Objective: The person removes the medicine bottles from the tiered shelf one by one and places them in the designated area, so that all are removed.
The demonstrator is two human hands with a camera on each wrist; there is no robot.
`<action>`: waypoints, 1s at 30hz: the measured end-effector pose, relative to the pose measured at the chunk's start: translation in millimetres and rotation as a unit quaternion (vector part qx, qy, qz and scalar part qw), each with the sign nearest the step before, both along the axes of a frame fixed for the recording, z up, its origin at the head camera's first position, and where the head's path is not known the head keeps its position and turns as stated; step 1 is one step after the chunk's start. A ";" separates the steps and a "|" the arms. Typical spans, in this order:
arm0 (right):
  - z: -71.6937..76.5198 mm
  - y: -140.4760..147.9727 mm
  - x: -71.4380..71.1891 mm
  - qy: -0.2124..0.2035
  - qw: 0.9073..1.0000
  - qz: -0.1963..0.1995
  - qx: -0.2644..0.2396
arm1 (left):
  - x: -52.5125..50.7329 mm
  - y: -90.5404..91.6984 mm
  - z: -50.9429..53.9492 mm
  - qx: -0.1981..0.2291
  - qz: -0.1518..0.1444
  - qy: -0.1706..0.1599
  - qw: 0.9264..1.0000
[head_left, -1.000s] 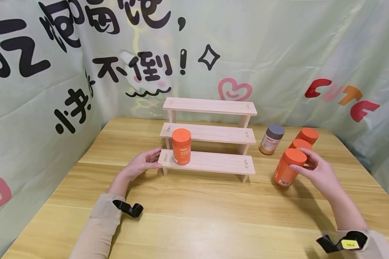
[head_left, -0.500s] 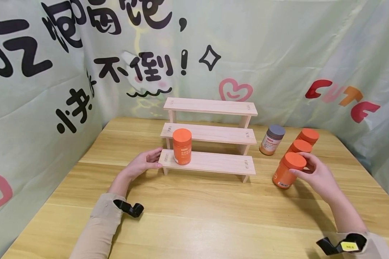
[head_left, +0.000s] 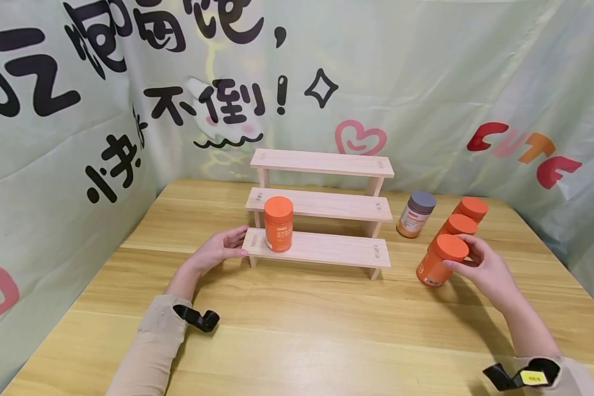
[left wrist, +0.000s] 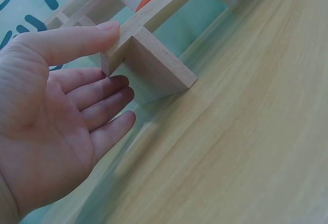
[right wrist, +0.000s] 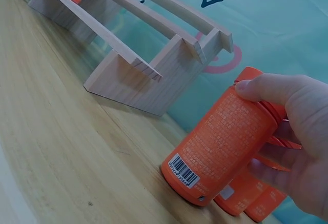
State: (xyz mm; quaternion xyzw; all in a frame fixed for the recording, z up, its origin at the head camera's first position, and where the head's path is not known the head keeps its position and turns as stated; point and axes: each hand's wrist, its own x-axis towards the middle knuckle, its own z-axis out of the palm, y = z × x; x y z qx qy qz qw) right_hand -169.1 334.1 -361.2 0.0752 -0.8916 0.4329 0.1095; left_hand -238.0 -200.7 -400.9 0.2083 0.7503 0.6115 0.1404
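My right hand grips an orange bottle near its cap, thumb on one side and fingers on the other. This bottle leans a little; whether its base fully touches the table, I cannot tell. Just behind it are two similar orange bottles, partly covered. At the left end of a three-step wooden shelf, my left hand holds the lowest board. In the left wrist view its thumb lies on the board's corner and its fingers bend below. Another orange bottle stands upright on that lowest step, toward the left.
A bottle with a grey-blue cap stands between the shelf and the orange bottles. The wooden table reaches back to a printed cloth backdrop. Black straps with camera mounts sit on both wrists.
The orange bottle in my right hand has shifted slightly, its cap now a little nearer to me. The left hand and the shelf stay put.
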 end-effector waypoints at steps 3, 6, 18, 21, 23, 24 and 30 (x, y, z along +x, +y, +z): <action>-0.6 1.0 -0.1 0.001 1.000 0.010 -0.010 | -0.3 -0.3 -0.2 -0.004 0.001 -0.001 1.000; -1.1 2.5 -0.8 -0.001 1.000 0.018 -0.016 | 0.0 -0.5 0.4 -0.005 0.002 -0.002 1.000; -2.3 4.7 1.5 -0.005 0.999 0.027 -0.017 | 1.4 -0.1 1.2 -0.002 -0.002 -0.001 1.000; -1.7 5.4 2.0 0.001 0.999 0.034 -0.032 | 1.2 -0.2 0.5 -0.002 -0.003 0.000 1.000; -0.5 6.5 2.4 0.003 0.998 0.035 -0.044 | 1.1 -0.1 0.3 -0.003 -0.004 0.001 1.000; 0.5 7.3 2.6 0.003 0.998 0.034 -0.048 | 1.1 -0.2 0.2 -0.003 -0.003 0.001 1.000; 7.3 10.2 3.4 0.010 0.998 0.022 -0.052 | 1.0 -0.5 -0.6 -0.001 -0.003 0.004 1.000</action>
